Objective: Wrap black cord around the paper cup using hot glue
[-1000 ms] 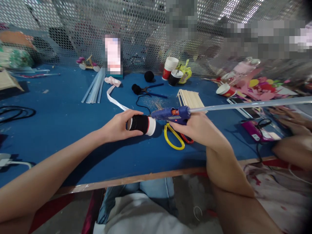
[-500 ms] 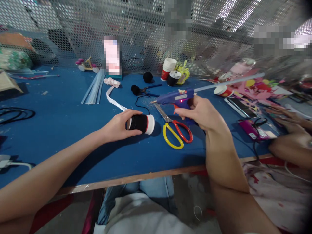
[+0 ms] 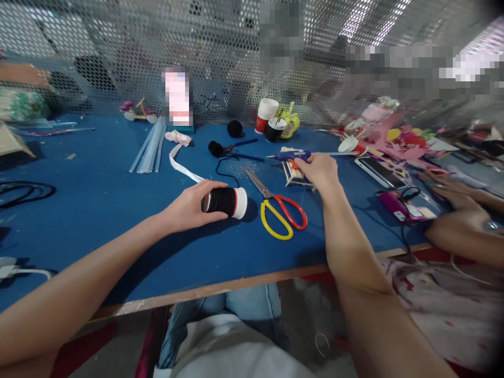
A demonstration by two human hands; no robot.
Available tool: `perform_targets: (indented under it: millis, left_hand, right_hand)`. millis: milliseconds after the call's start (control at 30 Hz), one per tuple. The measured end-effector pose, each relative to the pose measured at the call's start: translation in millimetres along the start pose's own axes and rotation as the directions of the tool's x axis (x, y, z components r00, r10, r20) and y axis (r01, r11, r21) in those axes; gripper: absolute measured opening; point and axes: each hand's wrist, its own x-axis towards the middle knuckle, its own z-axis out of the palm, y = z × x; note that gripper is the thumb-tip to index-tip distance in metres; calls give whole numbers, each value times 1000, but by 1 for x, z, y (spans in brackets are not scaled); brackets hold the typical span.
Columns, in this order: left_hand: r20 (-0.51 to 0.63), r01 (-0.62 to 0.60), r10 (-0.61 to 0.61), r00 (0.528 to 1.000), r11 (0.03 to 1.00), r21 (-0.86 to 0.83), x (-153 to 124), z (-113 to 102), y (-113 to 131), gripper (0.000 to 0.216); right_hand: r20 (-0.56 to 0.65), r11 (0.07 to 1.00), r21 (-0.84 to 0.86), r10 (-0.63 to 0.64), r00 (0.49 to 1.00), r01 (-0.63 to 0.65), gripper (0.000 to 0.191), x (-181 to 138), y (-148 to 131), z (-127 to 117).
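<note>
My left hand [image 3: 197, 206] is wrapped round a paper cup [image 3: 222, 203] covered in black with a white rim, which lies on its side on the table. Farther off, my right hand [image 3: 319, 170] grips a blue hot glue gun [image 3: 293, 155], its nozzle pointing left and a long glue stick out of its back. Under the gun is a small rack of wooden sticks [image 3: 297, 178], partly hidden by gun and hand. Between my hands lie scissors [image 3: 277, 202] with one yellow and one red handle. A white ribbon [image 3: 183, 167] trails behind my left hand.
Behind are clear glue sticks [image 3: 148, 149], a screen [image 3: 178, 100], pliers [image 3: 238, 143], a black pompom [image 3: 235, 128] and upright paper cups [image 3: 266, 116]. On the right lie a phone [image 3: 380, 172], a purple box [image 3: 405, 206] and another person's hands [image 3: 452, 191]. A perforated metal panel [image 3: 220, 63] backs the table.
My right hand has lowered the glue gun and moved it away from me, over the small wooden rack, now visible. My left hand still holds the cup in place.
</note>
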Motion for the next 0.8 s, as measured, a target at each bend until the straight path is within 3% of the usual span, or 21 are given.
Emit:
perform_targets:
  millis: [167, 233, 333, 367, 433, 500, 533, 567, 633, 800]
  left_hand:
    - [2, 0, 0, 1000, 1000, -1, 0, 0, 0, 58]
    - [1, -2, 2, 1000, 1000, -9, 0, 0, 0, 58]
    - [-4, -24, 24, 1000, 1000, -12, 0, 0, 1, 57]
    - [-5, -38, 38, 999, 999, -10, -1, 0, 1, 56]
    - [-5, -62, 62, 998, 998, -13, -1, 1, 2, 58]
    - [-1, -67, 67, 998, 997, -26, -2, 3, 2, 66]
    - [4, -64, 64, 998, 997, -31, -3, 4, 2, 71]
    - [7, -61, 61, 998, 998, -32, -3, 4, 2, 76]
    - [8, -65, 65, 998, 998, -19, -3, 5, 4, 79]
    - [0, -177, 178, 984, 979, 102, -4, 3, 8, 57]
  right_hand:
    - [29, 999, -24, 44, 999, -44, 41, 2, 2, 3]
    - [-68, 999, 10, 47, 997, -47, 38, -3, -1, -2]
    - [-277, 977, 154, -97, 956, 144, 33, -23, -15, -13]
    - [-281, 942, 229, -177, 943, 245, 34, -33, -23, -16]
    - [-162, 797, 430, -395, 904, 425, 36, -55, -43, -22]
    - [-18, 613, 582, -647, 762, 534, 36, -75, -63, -26]
    - [30, 557, 622, -720, 694, 551, 37, -82, -72, -27]
    - [57, 534, 640, -750, 659, 552, 40, -88, -80, -28]
    - [147, 549, 645, -772, 618, 532, 46, -93, -92, -28]
    - [391, 688, 650, -668, 633, 324, 63, -86, -99, -24]
